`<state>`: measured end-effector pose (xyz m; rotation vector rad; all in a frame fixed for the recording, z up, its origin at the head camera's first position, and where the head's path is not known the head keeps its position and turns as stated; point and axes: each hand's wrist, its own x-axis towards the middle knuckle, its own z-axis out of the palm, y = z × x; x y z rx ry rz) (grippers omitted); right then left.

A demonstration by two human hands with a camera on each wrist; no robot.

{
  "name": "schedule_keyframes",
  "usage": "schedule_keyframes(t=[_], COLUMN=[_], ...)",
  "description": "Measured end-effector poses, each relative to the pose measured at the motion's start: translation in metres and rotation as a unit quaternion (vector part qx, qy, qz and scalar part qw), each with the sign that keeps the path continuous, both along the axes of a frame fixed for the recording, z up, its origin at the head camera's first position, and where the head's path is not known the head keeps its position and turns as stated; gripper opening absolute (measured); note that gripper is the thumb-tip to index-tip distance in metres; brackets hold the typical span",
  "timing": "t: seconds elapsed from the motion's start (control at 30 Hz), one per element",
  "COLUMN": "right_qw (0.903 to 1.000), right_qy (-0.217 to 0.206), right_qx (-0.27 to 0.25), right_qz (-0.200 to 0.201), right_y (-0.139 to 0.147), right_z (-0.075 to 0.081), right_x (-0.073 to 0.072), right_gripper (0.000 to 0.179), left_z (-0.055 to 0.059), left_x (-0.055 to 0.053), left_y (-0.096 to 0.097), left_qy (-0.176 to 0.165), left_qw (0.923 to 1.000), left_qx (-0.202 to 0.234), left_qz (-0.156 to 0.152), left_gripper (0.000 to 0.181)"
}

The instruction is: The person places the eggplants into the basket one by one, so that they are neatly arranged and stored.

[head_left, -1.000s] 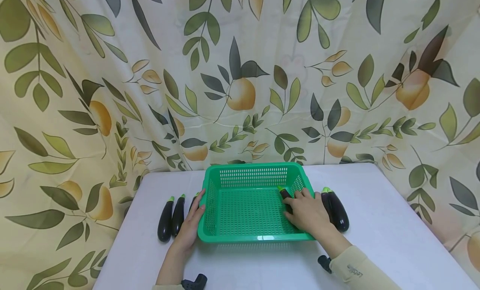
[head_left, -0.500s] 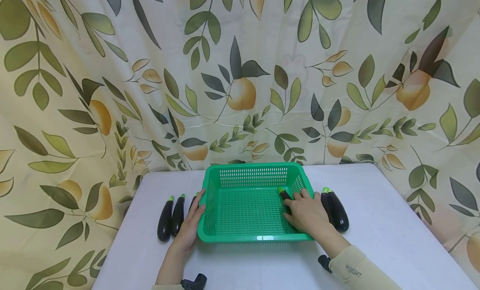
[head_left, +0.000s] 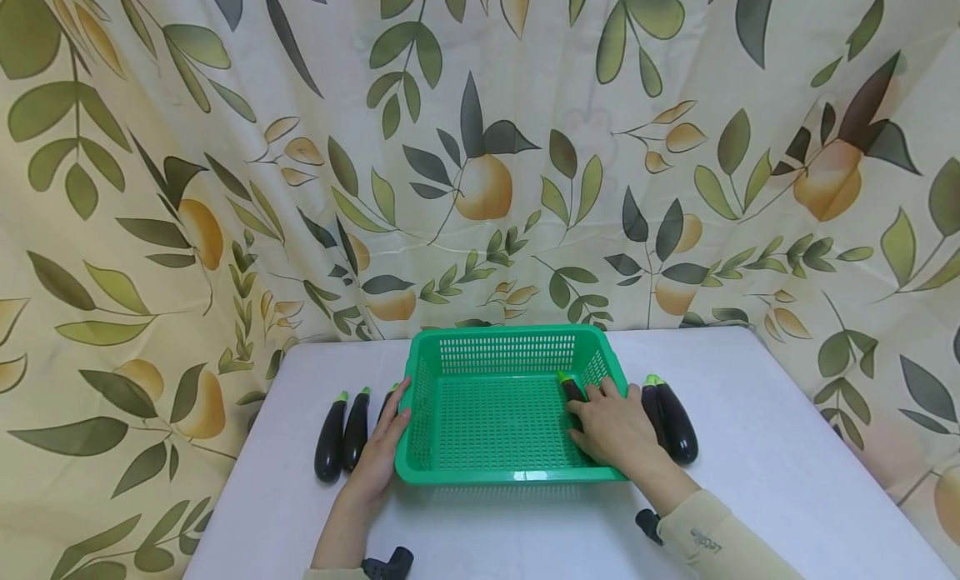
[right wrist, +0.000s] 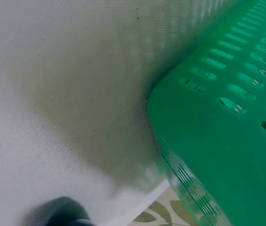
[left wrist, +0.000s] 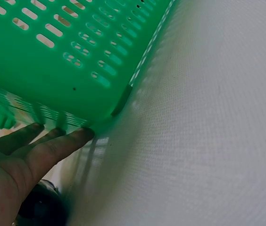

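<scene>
My left hand (head_left: 381, 451) lies along the left side of a green plastic basket (head_left: 517, 477), fingers extended. In the left wrist view its fingertips (left wrist: 83, 134) touch the basket's slotted wall (left wrist: 53, 75). Inside the basket, at the right side, is a dark purple eggplant (head_left: 572, 388) with a green stem. My right hand (head_left: 618, 430) reaches over the right rim and grips this eggplant, hiding its lower part. The right wrist view shows only the basket's outer wall (right wrist: 203, 146) and the tablecloth, with the hand out of sight.
Left of the basket lie two eggplants (head_left: 330, 442) and a third (head_left: 381, 412), partly behind my left hand. Two more eggplants (head_left: 677, 422) lie close together at the right. The white-covered table (head_left: 757, 413) backs onto a leaf-patterned curtain (head_left: 555, 247).
The eggplant's stem end shifts very slightly in the basket under my right hand. Both hands and the basket otherwise stay in place.
</scene>
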<state>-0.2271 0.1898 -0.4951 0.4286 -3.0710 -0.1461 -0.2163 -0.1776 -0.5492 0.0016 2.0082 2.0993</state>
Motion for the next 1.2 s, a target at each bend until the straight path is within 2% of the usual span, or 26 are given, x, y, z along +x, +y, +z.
schedule_keyframes(t=[0.17,0.43,0.93,1.2], right_qw=[1.0000,1.0000,0.9992,0.9983], right_qy=[0.001,0.002,0.020,0.023], right_qx=[0.005,-0.001,-0.034,-0.053], right_qz=[0.001,0.004,0.004,0.005], right_y=[0.0003,-0.0014,-0.0032,-0.0012], right_z=[-0.0008,0.0004,0.0024,0.0015], right_x=[-0.0007,0.0011,-0.0011,0.0004], right_gripper=[0.043,0.042,0.039,0.038], left_z=[0.0005,0.0015,0.0015,-0.0009], left_x=[-0.0005,0.0003,-0.0005,-0.0011], left_y=[-0.0001,-0.0011,-0.0019,-0.0017], left_qy=[-0.001,0.000,0.008,0.014], left_qw=[1.0000,0.9997,0.9999,0.9999], left_qx=[0.002,-0.025,0.003,-0.007], left_qz=[0.001,0.004,0.005,0.002], left_gripper=[0.046,0.044,0.048,0.048])
